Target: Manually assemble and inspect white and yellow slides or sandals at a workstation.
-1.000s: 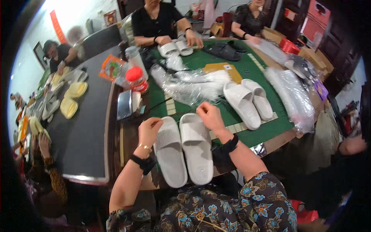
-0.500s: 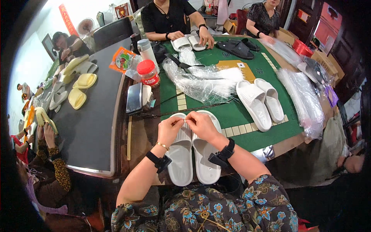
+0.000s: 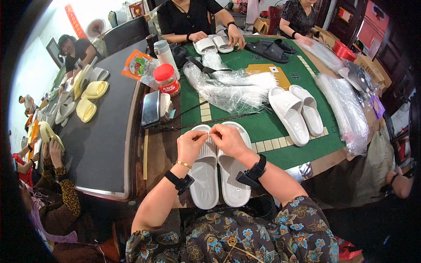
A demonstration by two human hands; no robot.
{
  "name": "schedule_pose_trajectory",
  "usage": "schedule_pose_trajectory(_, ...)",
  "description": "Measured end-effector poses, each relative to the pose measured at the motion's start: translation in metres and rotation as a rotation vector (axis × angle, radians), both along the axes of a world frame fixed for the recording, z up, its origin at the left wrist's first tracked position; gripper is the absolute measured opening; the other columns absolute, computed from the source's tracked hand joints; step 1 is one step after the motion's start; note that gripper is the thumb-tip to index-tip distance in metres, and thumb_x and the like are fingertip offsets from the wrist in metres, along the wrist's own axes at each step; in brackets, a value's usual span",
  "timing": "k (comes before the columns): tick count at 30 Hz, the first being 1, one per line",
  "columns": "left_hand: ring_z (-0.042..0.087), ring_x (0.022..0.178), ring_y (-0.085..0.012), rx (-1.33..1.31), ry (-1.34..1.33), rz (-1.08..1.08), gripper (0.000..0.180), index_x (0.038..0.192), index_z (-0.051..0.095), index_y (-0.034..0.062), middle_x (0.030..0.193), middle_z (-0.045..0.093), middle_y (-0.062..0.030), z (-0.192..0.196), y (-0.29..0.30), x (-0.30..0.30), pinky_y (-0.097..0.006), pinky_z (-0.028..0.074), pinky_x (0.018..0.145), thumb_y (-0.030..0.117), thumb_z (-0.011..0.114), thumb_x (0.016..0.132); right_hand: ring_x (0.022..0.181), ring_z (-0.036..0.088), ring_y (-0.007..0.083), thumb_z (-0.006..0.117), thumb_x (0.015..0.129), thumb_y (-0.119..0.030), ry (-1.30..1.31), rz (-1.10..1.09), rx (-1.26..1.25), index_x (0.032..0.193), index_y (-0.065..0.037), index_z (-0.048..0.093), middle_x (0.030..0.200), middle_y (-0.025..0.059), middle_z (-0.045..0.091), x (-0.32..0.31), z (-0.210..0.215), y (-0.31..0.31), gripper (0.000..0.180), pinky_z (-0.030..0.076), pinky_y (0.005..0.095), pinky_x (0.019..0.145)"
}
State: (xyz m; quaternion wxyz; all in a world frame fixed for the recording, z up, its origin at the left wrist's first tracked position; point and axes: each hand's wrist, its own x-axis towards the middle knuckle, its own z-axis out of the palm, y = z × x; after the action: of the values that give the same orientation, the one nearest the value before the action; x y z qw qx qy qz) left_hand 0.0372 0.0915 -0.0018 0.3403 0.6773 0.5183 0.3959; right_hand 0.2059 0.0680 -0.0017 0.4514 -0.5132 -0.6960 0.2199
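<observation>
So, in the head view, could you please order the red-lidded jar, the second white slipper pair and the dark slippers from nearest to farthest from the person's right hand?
From the right hand:
1. Second white slipper pair, to its right on the green mat.
2. Red-lidded jar, up and to its left by the mat's edge.
3. Dark slippers, at the far side of the mat.

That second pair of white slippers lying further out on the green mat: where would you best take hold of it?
Probably by the near heel ends of the white slipper pair, coming from the wearer's right side. The two lie sole-down, side by side and touching, so one hand could pinch both heels together. Plastic bags crowd their left, while the right stays clearer.
</observation>
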Motion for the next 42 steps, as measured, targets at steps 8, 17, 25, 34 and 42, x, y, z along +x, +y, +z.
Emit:
schedule_pose_trajectory(8,0.067,0.066,-0.0141,0.07,0.006,0.019,0.017,0.086,0.075,0.001,0.077,0.072,-0.0105,0.0042,-0.0054,0.0036,-0.027,0.052,0.063,0.014,0.078,0.076,0.071,0.065,0.0292,0.064,0.085,-0.012,-0.032,-0.002,0.024,0.088,-0.001,0.063,0.079,0.0143,0.066,0.0016,-0.0067,0.0019,0.011,0.05,0.0372,0.063)
schedule_pose_trajectory(17,0.065,0.064,-0.013,0.073,-0.011,0.037,0.015,0.084,0.075,0.0014,0.075,0.071,-0.0096,0.0066,-0.0077,0.0057,-0.027,0.051,0.062,0.012,0.079,0.074,0.07,0.065,0.0295,0.063,0.085,-0.011,-0.022,0.001,0.026,0.087,0.0,0.063,0.079,0.0146,0.066,0.0007,-0.0046,0.0018,0.011,0.05,0.0374,0.063)
schedule_pose_trajectory(25,0.065,0.063,-0.013,0.071,-0.008,0.037,0.014,0.083,0.074,0.0013,0.075,0.071,-0.0088,0.0061,-0.0082,0.0053,-0.027,0.051,0.061,0.011,0.079,0.074,0.071,0.064,0.0301,0.062,0.085,-0.012,-0.061,-0.002,0.03,0.087,0.0,0.063,0.08,0.0153,0.066,0.0003,-0.0056,0.0018,0.012,0.05,0.038,0.063)
schedule_pose_trajectory(34,0.067,0.067,-0.0206,0.246,0.176,0.004,0.012,0.084,0.073,0.0021,0.078,0.07,-0.0119,-0.0022,-0.0055,0.004,-0.03,0.052,0.063,0.013,0.075,0.078,0.071,0.065,0.0307,0.063,0.085,-0.012,-0.07,-0.014,0.031,0.087,-0.001,0.064,0.079,0.0155,0.066,-0.0001,-0.0058,0.0013,0.012,0.05,0.0385,0.064)
schedule_pose_trajectory(42,0.068,0.069,-0.0223,0.26,0.152,-0.034,0.013,0.084,0.073,0.0009,0.08,0.07,-0.0132,-0.0011,-0.0085,0.0042,-0.031,0.053,0.065,0.012,0.074,0.079,0.071,0.065,0.0305,0.064,0.084,-0.012,-0.046,-0.028,0.011,0.087,-0.001,0.064,0.079,0.0158,0.066,-0.0003,-0.006,0.0016,0.012,0.05,0.0382,0.064)
